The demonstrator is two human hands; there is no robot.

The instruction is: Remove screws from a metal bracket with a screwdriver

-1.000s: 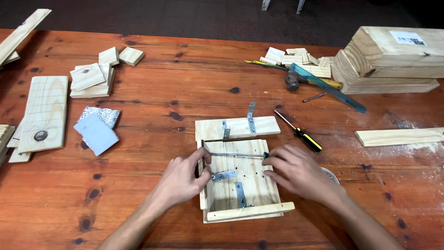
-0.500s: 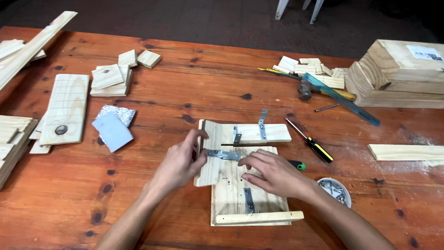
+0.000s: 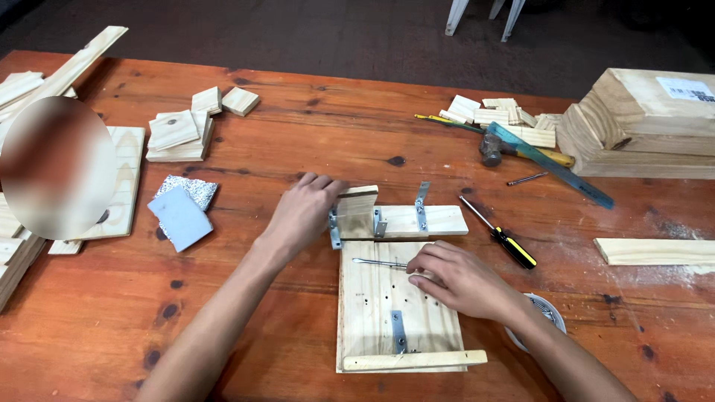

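Note:
A pale wooden panel (image 3: 380, 309) lies flat on the red-brown table, with a thin strip across its near edge and a metal bracket (image 3: 399, 332) screwed to it. At its far edge a small wood side piece (image 3: 356, 212) stands up, joined by metal brackets to a cross board (image 3: 417, 221). My left hand (image 3: 304, 212) grips that upright side piece from the left. My right hand (image 3: 460, 279) rests on the panel and pinches a thin metal rod (image 3: 376, 262) lying across it.
A yellow-and-black screwdriver (image 3: 500, 236) lies right of the cross board. A small round dish (image 3: 550, 311) sits by my right wrist. A hammer (image 3: 495, 147), a blue saw, wood offcuts (image 3: 182, 134), stacked boards (image 3: 648, 123) and a sanding block (image 3: 179, 216) lie around the table.
The view has shifted. My left hand moved up from the panel's left edge to the side piece, which now stands upright at the far left. My right hand slid right along the rod.

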